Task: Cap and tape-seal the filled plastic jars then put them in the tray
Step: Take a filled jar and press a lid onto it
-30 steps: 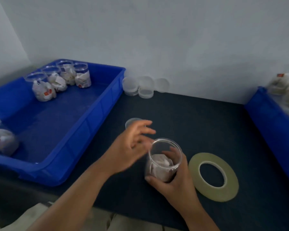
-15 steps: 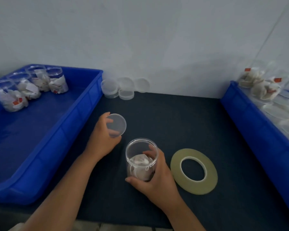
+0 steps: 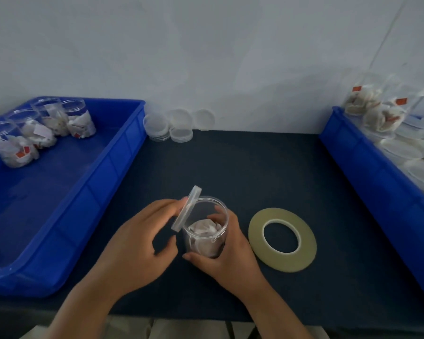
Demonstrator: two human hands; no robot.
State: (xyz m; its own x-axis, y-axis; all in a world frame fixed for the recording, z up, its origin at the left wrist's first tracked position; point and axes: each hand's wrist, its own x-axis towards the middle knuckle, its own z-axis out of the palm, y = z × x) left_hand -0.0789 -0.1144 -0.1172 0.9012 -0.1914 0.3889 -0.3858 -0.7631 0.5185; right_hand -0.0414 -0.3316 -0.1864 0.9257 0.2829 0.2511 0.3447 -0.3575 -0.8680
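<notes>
A clear plastic jar (image 3: 205,231) with white packets inside stands upright on the dark table, its mouth uncovered. My right hand (image 3: 227,255) wraps around the jar from the right. My left hand (image 3: 142,243) pinches a clear round lid (image 3: 187,208), tilted on edge at the jar's left rim. A flat roll of yellowish tape (image 3: 282,239) lies just right of the jar. The blue tray (image 3: 88,182) on the left holds several filled jars (image 3: 80,121) at its far end.
Loose clear lids (image 3: 179,126) are stacked against the wall behind the table. A second blue bin (image 3: 367,172) on the right holds uncapped filled jars (image 3: 380,113) and more lids. The dark table surface (image 3: 242,167) lies between the two bins.
My left hand picked the lid off the table and carried it right to the jar's rim, tilting it on edge. My right hand kept holding the jar.
</notes>
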